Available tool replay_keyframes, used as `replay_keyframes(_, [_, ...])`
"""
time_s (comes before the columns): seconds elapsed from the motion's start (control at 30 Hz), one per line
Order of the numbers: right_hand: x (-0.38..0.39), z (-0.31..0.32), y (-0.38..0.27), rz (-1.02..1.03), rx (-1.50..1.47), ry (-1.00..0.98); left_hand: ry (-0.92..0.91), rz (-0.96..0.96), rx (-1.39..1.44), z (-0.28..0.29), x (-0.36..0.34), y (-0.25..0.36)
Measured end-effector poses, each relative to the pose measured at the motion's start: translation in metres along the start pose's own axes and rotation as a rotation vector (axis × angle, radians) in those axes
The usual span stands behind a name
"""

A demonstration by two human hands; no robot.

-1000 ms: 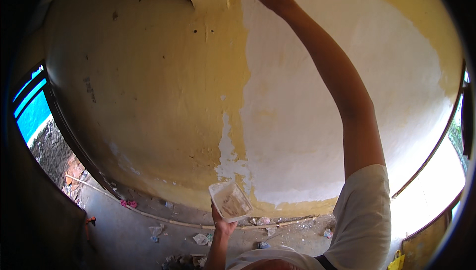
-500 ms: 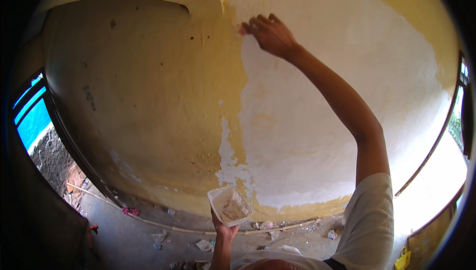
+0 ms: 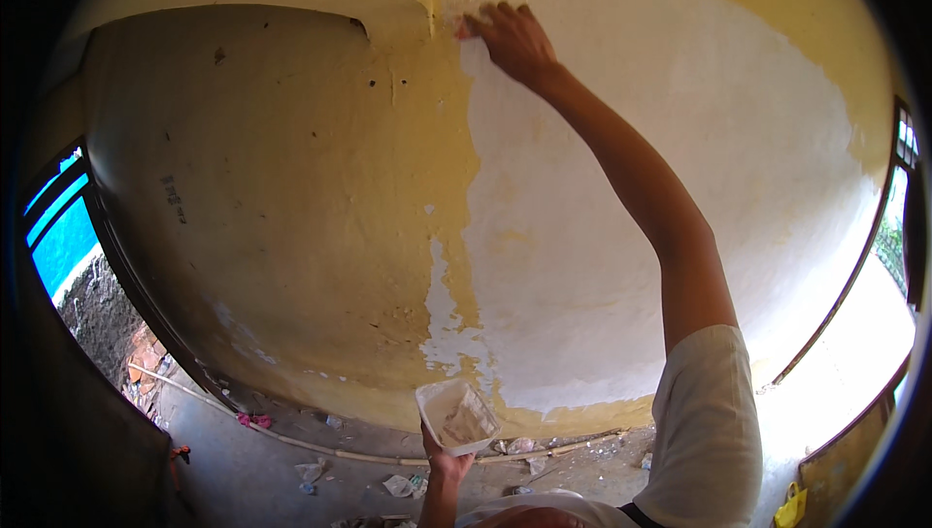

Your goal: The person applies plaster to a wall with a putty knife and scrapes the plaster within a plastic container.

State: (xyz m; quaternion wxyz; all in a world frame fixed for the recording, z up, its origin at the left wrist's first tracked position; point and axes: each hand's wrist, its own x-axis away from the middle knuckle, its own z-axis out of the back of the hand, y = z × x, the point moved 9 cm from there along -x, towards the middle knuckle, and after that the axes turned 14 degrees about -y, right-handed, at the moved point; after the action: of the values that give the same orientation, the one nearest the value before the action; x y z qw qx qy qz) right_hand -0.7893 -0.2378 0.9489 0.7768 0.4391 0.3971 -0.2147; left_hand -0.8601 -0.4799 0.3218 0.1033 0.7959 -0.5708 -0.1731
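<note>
White tub (image 3: 456, 414) tilts open-side toward camera in left hand (image 3: 445, 460).

One yellow wall (image 3: 291, 237) with one large white plastered patch (image 3: 631, 188), two bare hands, right hand (image 3: 510, 38) raised, left hand (image 3: 445, 460) low, one white tub (image 3: 456, 414), one thin pipe on the floor (image 3: 320, 443), one pink scrap (image 3: 254, 420), one yellow bag (image 3: 791, 507), several paper scraps (image 3: 398, 484)

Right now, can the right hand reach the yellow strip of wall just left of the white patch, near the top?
Probably yes. The right hand already lies on the wall at the white patch's upper left edge, arm stretched up, and nothing stands between it and the yellow strip.
</note>
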Motion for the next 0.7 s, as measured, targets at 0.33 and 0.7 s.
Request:
replay_keyframes(0.33, [0.067, -0.003, -0.053, 0.211, -0.047, -0.176, -0.021, -0.014, -0.015, 0.008, -0.006, 0.028])
replay_keyframes(0.7, [-0.072, 0.038, 0.019, -0.105, 0.089, 0.030, 0.006, -0.006, 0.097, 0.004, 0.015, 0.005])
